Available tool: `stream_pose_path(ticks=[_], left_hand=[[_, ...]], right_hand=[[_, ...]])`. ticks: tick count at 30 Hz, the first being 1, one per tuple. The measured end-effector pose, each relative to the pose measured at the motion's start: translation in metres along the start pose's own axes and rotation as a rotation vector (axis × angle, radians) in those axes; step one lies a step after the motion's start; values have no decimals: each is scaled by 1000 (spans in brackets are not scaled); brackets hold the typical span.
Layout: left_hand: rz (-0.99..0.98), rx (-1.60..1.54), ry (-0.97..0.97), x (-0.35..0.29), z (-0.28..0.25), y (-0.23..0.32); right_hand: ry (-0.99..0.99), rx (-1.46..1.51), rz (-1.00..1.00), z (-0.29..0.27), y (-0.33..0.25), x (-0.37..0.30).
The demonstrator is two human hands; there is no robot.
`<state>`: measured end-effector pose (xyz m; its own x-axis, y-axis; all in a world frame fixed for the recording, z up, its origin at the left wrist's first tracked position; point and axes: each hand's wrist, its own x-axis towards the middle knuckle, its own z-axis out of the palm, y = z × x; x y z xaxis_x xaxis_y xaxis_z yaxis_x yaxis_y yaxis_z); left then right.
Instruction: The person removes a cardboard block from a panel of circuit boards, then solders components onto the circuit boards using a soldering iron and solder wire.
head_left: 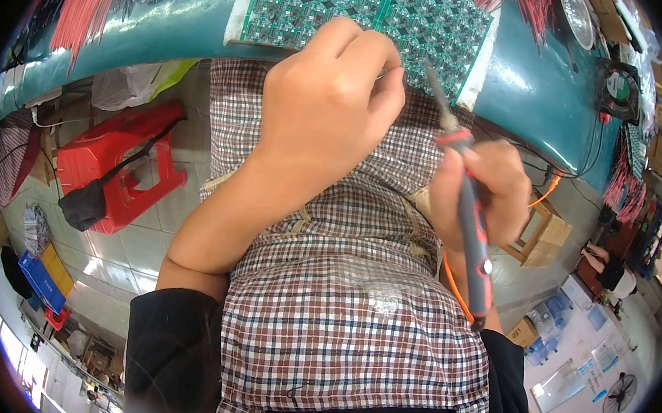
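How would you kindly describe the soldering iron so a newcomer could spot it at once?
Find the teal table along the top, then the green boards on it. Below their right side, the right hand holds the iron. Its long dark-and-red handle and slim metal tip set it apart from the flat boards.

Cannot see the part of the boards (451, 31) behind the left hand (328, 87), at twelve o'clock, nor their far rows, cut off by the top edge. Too small to identify: a thin glint (386, 74) at that thumb and forefinger. Unable to judge contact between the boards and the tip of the iron (472, 224). Slightly blurred at three o'clock: the right hand (505, 192), partly hidden behind the iron. Cannot follow the orange cable (453, 286) behind it. Cut off at ten o'clock: the red wires (88, 5). Too small at eight: distant clutter (104, 356).
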<state>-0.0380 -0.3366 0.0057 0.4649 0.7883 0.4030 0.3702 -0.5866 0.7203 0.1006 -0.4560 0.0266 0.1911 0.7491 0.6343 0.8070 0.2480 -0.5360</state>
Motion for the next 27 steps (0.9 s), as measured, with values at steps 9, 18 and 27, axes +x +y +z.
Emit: stream_pose_path(ticks=[9,18,27], left_hand=[[15,66,45,11,0,2],[52,95,107,18,8,-2],[85,83,104,17,8,-4]], right_hand=[[42,65,79,-9,6,9],[20,47,18,2,15,13],[27,41,-14,9,17,6]])
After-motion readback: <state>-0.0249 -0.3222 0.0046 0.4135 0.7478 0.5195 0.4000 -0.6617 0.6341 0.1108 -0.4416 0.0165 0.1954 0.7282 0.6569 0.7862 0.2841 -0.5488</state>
